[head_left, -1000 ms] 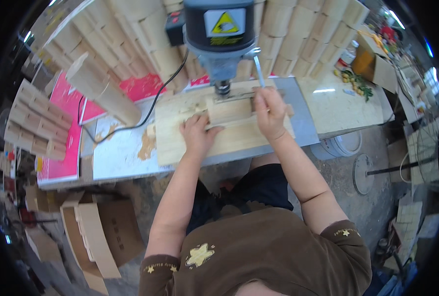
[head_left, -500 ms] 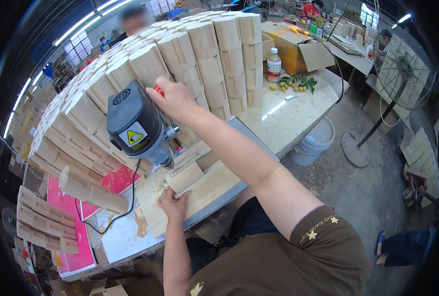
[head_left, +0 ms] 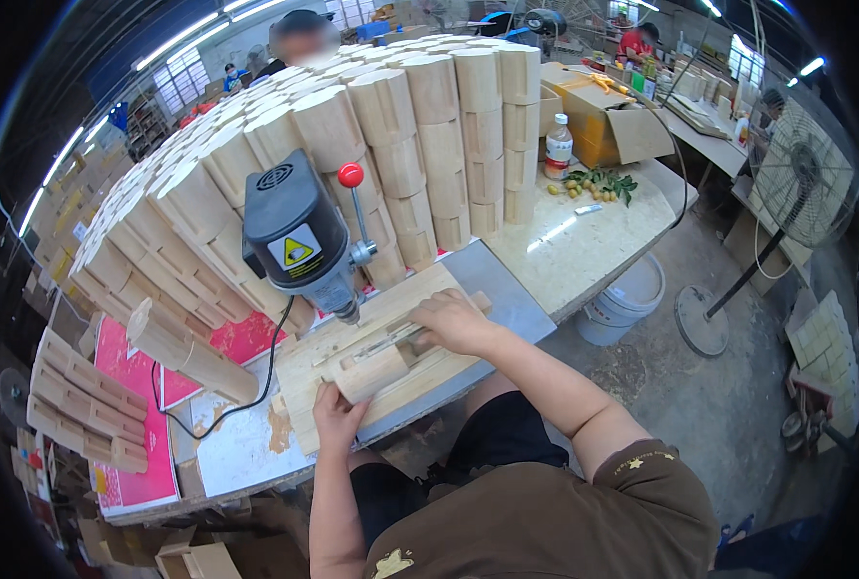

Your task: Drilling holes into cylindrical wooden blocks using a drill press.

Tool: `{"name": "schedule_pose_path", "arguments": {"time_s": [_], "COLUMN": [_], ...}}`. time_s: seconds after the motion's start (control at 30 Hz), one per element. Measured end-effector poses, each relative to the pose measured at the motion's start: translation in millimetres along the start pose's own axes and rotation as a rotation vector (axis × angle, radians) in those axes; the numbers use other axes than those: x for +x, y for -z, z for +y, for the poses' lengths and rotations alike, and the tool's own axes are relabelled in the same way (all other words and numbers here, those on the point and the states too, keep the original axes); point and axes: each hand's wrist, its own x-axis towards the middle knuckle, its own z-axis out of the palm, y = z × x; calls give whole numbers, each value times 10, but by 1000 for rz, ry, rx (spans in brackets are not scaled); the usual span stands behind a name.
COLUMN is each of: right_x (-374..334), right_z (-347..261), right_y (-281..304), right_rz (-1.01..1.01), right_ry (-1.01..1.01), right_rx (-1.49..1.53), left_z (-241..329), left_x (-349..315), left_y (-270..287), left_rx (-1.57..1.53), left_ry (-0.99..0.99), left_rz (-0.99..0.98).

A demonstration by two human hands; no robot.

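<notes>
A pale wooden block (head_left: 376, 373) with a rounded side and a cut slot lies on a flat wooden board (head_left: 306, 405) under a drill press (head_left: 299, 227). My left hand (head_left: 340, 417) grips the block's near left end, thumb and fingers against it. My right hand (head_left: 452, 323) is closed over the block's right part, its fingertips hidden beneath the hand. A thin wooden strip (head_left: 376, 344) runs along the block's far side. The drill's lever with its red knob (head_left: 350, 175) stands up, untouched.
Tall stacks of similar wooden blocks (head_left: 391, 145) rise behind the drill. More blocks (head_left: 87, 405) stand at left, near a black cord (head_left: 271, 376). To the right are a bottle (head_left: 558, 147), leafy fruit (head_left: 598, 183), a white bucket (head_left: 623, 299) and a fan (head_left: 801, 174). A person (head_left: 299, 43) is behind the stacks.
My right hand has left the red knob and come down onto the block. The lever now stands up. The block appears shifted and turned slightly, with my left hand still at its end.
</notes>
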Motion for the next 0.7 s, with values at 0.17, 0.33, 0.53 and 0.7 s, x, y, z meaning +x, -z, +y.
{"name": "schedule_pose_path", "arguments": {"time_s": [0.17,0.33,0.53,0.7], "right_x": [-118,-197,-255,-217], "right_z": [-16,-288,-497,-373], "right_y": [39,14,-150,-176], "right_rz": [39,29,83,89], "right_ry": [26,51,98,84], "right_rx": [50,-52,111,12], "left_z": [36,362,445,388], "left_x": [-373,-452,-496,-461], "left_y": [776,1208,960,734], "left_rx": [77,-353,-312,-489], "left_ry": [67,381,777,749], "left_rz": [85,249,206,176]}}
